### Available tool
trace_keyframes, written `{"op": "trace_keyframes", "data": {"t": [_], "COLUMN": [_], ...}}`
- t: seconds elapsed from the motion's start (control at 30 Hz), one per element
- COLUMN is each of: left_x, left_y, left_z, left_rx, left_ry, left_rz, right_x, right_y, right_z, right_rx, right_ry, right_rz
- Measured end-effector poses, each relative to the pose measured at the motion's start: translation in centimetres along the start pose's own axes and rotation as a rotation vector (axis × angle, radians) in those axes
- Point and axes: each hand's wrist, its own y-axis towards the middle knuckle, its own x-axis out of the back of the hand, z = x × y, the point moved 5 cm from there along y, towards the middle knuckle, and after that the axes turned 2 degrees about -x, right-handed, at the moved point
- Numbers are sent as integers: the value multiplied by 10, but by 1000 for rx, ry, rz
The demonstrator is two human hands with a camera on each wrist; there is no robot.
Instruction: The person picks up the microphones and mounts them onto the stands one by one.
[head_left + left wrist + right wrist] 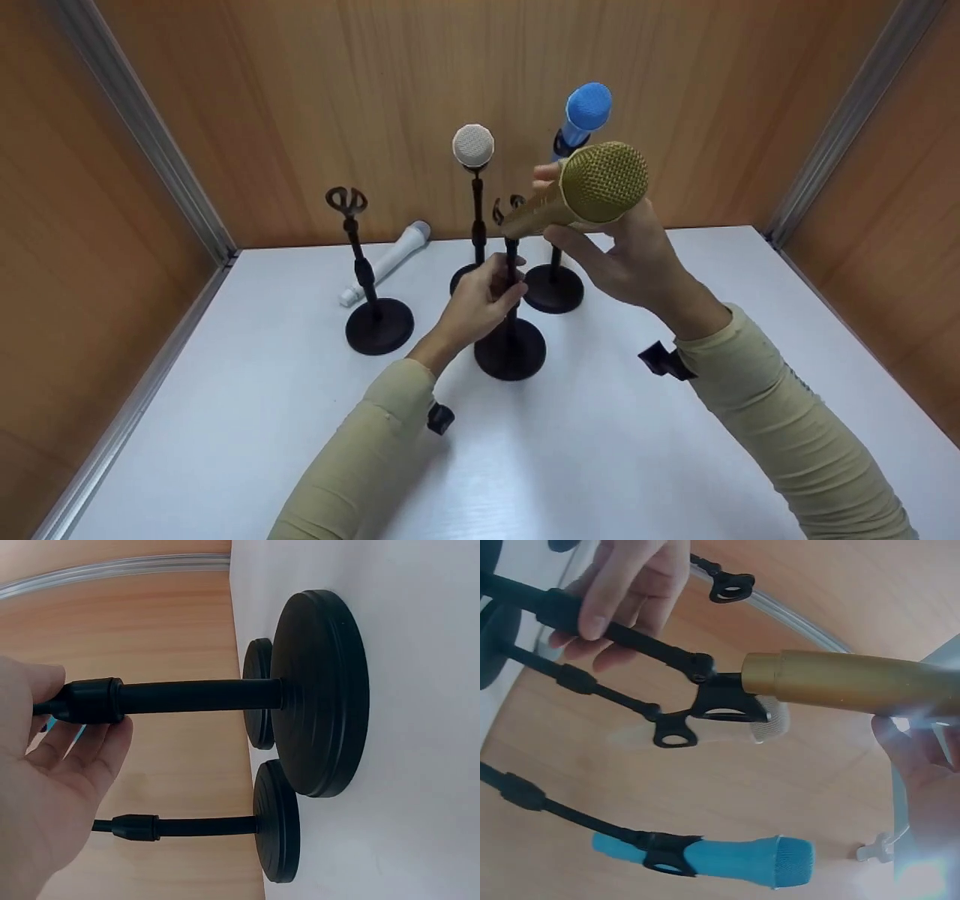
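Observation:
My left hand (476, 296) grips the pole of a black desktop microphone stand (510, 352), thumb on one side and fingers on the other. In the left wrist view that hand (56, 780) is at the collar of the pole, above the round base (319, 694). My right hand (637, 255) holds a gold microphone (604, 184) by its body, mesh head up and toward the camera. In the right wrist view the gold microphone's (847, 682) tail end is right at the stand's clip (731, 699).
Behind stand a stand with a white microphone (473, 146) and one with a blue microphone (588, 109). At left is a stand with a bare clip (346, 201); a white microphone (390, 259) lies behind it on the white table (262, 360). Wood panels (360, 97) enclose the table.

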Motion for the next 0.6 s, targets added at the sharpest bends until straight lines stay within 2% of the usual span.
{"op": "trace_keyframes", "data": {"t": [0.23, 0.5, 0.6], "left_x": [0, 1, 1], "left_y": [2, 1, 2], "left_z": [-2, -2, -4], "left_rx": [-26, -18, -18], "left_ry": [-5, 6, -48], "left_rz": [-2, -4, -8], "right_x": [-5, -12, -12], "right_y": [14, 19, 21], "right_z": [6, -3, -4], "right_rx": [65, 63, 66], "right_ry": [-74, -135, -125], "right_rz": [10, 60, 60]}}
